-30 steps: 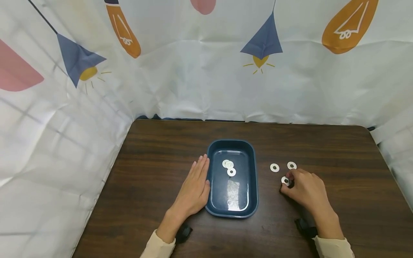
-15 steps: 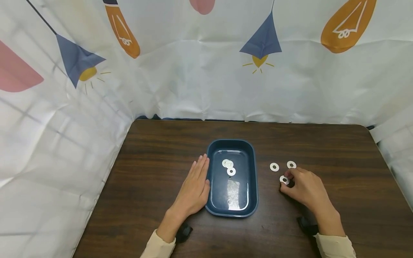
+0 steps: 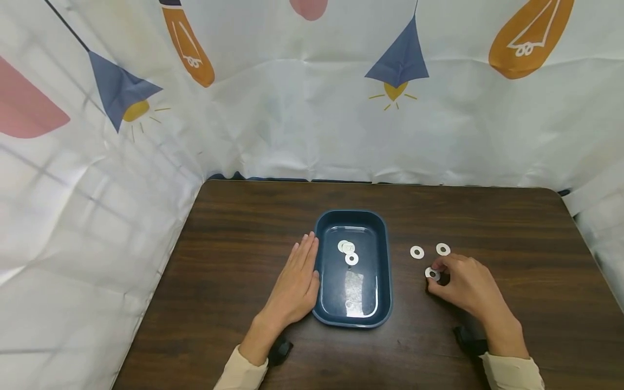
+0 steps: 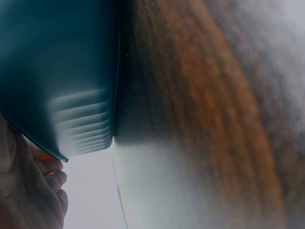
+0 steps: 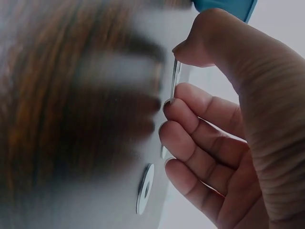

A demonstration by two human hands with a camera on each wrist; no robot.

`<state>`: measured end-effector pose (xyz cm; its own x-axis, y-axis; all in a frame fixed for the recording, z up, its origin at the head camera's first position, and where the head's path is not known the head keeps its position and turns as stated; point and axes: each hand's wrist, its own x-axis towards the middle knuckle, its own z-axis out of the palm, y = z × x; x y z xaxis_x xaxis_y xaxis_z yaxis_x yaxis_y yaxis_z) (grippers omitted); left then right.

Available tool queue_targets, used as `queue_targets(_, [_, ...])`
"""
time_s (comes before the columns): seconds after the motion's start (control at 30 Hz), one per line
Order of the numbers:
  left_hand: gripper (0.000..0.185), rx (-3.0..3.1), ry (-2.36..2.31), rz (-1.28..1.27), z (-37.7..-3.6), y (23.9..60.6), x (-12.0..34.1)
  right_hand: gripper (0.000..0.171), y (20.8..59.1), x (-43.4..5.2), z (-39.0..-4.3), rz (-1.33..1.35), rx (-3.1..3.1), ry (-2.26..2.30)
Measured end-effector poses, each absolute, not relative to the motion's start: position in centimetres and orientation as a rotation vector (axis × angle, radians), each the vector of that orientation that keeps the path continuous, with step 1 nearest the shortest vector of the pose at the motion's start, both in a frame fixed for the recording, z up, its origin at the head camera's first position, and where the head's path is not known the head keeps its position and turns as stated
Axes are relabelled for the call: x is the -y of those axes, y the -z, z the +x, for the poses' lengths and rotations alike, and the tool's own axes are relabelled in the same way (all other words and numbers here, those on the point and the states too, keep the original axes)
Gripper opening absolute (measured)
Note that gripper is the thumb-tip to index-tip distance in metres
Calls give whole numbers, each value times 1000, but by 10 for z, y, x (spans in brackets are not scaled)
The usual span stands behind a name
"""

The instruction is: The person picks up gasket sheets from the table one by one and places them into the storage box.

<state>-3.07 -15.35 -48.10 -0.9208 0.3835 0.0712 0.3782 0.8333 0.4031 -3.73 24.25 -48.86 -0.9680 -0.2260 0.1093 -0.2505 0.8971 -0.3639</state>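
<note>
A dark blue tray [image 3: 385, 271] sits mid-table with three white washers [image 3: 351, 259] inside it. My left hand [image 3: 294, 284] lies flat on the table, fingers straight against the tray's left wall [image 4: 57, 95]. To the right of the tray, my right hand [image 3: 460, 284] pinches a washer [image 3: 431, 274] just above the table. In the right wrist view this washer [image 5: 174, 81] stands on edge between thumb and fingertip. Two more washers [image 3: 416, 252] [image 3: 443, 249] lie flat just beyond the hand.
The dark wooden table [image 3: 244, 227] is walled at the back and left by a white printed cloth [image 3: 292, 119]. A loose washer [image 5: 144, 188] lies close under my right fingers. A blue tray corner [image 5: 224, 5] shows beyond the thumb.
Both hands stay in place. The right hand keeps its pinch on the same washer, and the view has shifted only slightly.
</note>
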Motion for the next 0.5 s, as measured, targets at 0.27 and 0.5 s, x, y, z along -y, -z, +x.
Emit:
queue_targets(0.27, [71, -2987, -648, 623, -31, 482, 152, 15, 486, -242, -37, 379, 3001, -602])
queue_targets(0.5, [71, -2994, -654, 617, -32, 483, 153, 16, 484, -242, -38, 410, 2995, -600])
